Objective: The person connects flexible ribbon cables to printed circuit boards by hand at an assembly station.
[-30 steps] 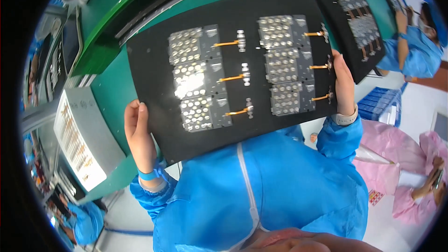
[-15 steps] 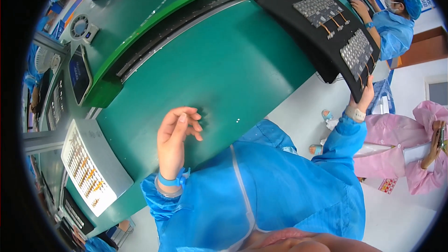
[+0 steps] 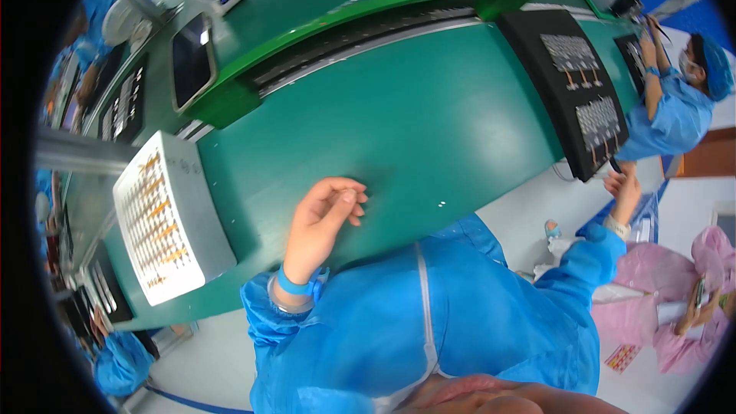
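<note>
One flat black rectangular tray (image 3: 584,92) with two grids of small parts lies at the green desk's (image 3: 414,107) right edge, right hand (image 3: 622,188) touching its near corner, fingers hard to make out, left hand (image 3: 326,218) over bare desk, fingers loosely curled, empty, grey ribbed rack (image 3: 165,215) just left.

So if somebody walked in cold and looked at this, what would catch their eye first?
Probably the broad green worktop, bare in the middle, with the left hand hovering loosely curled over its near edge. Next, the black tray of small silvery parts at the far right, where the right hand reaches its near corner. At the left sits a white tray lined with rows of orange-tipped pieces.
</note>
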`<state>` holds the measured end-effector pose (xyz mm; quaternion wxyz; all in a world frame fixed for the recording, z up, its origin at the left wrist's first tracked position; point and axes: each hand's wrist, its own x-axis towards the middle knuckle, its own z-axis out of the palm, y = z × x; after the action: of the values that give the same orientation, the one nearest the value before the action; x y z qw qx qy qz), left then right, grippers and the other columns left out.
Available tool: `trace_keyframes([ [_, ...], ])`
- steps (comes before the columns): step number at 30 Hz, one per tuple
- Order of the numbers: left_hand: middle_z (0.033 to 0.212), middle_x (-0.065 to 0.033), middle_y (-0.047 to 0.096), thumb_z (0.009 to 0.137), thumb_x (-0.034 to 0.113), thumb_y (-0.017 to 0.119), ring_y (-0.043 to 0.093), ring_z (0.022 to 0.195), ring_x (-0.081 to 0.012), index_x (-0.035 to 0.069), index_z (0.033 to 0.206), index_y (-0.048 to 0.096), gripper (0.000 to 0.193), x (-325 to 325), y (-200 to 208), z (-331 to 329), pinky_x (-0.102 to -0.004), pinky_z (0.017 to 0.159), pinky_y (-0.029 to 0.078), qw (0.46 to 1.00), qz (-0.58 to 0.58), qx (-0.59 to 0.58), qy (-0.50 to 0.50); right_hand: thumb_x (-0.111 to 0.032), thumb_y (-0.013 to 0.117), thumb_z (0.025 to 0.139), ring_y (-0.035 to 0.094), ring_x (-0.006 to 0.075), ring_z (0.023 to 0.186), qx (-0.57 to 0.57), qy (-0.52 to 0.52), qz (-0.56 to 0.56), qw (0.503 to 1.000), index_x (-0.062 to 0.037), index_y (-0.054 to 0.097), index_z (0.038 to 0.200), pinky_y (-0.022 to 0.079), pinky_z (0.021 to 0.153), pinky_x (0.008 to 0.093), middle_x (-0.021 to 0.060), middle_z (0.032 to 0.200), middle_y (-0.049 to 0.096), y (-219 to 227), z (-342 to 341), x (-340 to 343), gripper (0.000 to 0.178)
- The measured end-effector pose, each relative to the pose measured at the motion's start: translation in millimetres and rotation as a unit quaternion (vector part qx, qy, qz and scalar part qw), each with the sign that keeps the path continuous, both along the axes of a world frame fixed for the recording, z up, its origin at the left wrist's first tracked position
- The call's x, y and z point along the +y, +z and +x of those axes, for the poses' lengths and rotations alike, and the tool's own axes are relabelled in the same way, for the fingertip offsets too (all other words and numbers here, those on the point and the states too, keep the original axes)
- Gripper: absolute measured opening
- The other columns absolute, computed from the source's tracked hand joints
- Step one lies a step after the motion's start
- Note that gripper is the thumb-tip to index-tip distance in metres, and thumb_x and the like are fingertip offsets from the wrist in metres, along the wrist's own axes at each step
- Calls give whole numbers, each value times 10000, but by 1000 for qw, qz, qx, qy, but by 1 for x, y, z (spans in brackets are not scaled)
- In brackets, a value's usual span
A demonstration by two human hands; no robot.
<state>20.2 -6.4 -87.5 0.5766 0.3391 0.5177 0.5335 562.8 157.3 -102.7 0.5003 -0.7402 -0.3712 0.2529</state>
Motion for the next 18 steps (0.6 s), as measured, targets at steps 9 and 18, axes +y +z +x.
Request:
trace_keyframes([
  [9,968,-62,636,910,79,568,599,868,-147,4,1034,609,151,-57,59,-46,-276,763,475,974,107,197,27,-225,509,971,540,69,599,-113,369,85,919,-12,605,1047,424,548,194,31,754,606,26,-206,31,246],
  [18,939,-93,581,971,184,478,553,837,-150,-24,1070,549,241,-204,51,-168,-281,707,459,656,146,358,648,-44,587,855,626,285,800,-276,692,198,637,24,604,942,505,711,349,155,877,630,10,-433,-8,112],
])
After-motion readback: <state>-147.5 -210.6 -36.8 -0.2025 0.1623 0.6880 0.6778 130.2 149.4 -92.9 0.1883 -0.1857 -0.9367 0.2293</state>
